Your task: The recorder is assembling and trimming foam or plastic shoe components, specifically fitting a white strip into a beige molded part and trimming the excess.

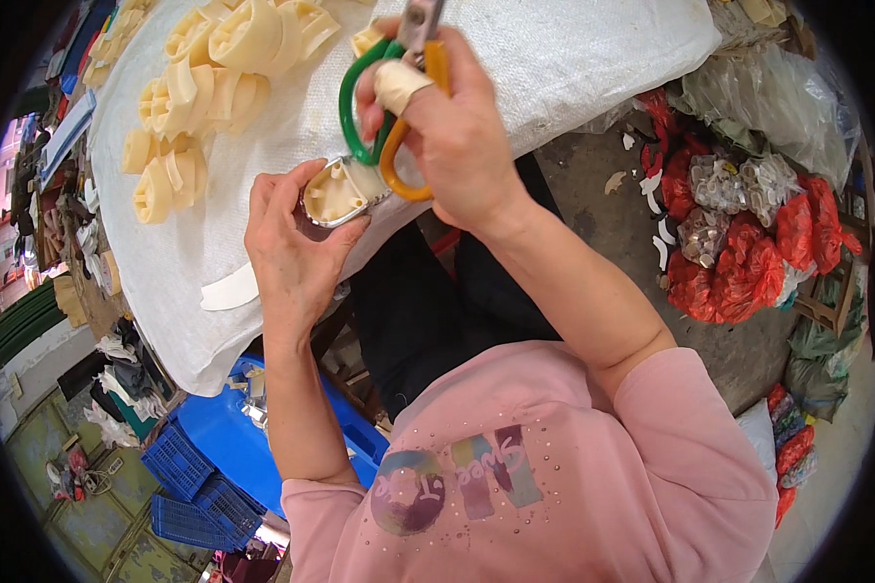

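My left hand (297,233) grips a cream hollow plastic shoe heel (336,194) with a shiny wrap round its rim, its open side facing up. A strip of the silvery wrap sticks out toward my right hand. Just above it, my right hand (447,126) is closed round scissors (347,107) with one green and one orange handle loop. Their blades point up and leave the top of the view. Cream tape (400,85) is wound round a digit of this hand. Scissors partly hide the gap between my hands.
Several cream heels (248,39) stand in a cluster on the white woven sheet (554,58), at left. A white curved offcut (230,291) lies near my left wrist. A blue tub (238,437) and blue crates (180,462) stand lower left; red bags (749,272) lie on the floor at right.
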Available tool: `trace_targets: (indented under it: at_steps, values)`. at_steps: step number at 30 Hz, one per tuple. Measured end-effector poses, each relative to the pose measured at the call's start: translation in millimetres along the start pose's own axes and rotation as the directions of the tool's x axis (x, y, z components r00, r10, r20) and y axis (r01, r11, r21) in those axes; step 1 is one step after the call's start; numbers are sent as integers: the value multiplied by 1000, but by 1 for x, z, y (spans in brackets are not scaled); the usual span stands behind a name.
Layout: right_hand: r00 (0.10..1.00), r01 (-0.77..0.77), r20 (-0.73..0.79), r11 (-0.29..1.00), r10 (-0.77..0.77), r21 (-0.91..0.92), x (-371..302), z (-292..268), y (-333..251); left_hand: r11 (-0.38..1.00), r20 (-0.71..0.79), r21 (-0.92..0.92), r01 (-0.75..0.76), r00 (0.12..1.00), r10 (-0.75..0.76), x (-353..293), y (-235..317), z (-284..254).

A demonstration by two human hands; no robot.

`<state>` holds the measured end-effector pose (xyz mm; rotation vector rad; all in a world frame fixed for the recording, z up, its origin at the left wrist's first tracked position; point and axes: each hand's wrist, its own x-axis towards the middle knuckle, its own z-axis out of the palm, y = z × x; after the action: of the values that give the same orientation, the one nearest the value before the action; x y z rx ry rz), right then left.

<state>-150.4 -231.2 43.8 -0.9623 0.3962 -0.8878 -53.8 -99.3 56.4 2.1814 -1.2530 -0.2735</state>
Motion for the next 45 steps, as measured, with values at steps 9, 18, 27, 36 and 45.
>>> trace_targets:
  at_steps: [9,18,27,36,45]
  values:
    - [996,-53,74,997,48,61,2,0,16,1000,-16,-5,6,1000,-6,0,-2,-1]
    - [997,80,-15,986,-79,147,-32,-8,-22,999,-44,-51,-12,999,10,-1,-7,2]
    - [995,95,11,974,-99,206,-36,-14,-10,998,-33,-67,18,999,-20,1,-7,1]
    - [996,56,61,973,-71,224,-38,-11,0,1000,-7,-28,12,1000,-13,-2,-7,-1]
    - [984,-4,181,999,-6,53,-33,-13,-9,995,-30,-96,10,999,-13,1,-9,1]
